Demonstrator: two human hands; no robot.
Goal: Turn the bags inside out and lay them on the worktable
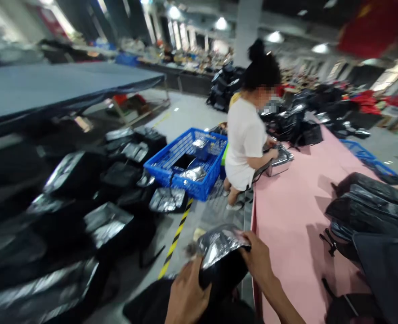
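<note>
Both of my hands hold one black bag with a shiny silver lining (221, 254) low in the middle of the view, beside the near corner of the pink table (293, 211). My left hand (187, 292) grips its lower left side. My right hand (257, 261) pinches its upper right edge, where the silver lining shows. The bag hangs over the floor gap left of the table.
A person in a white shirt (246, 135) works at the table's far left edge. A blue crate (185, 162) with silver-lined bags stands on the floor. Piles of black bags (94, 216) cover the floor at left. More black bags (370, 211) lie on the table's right side.
</note>
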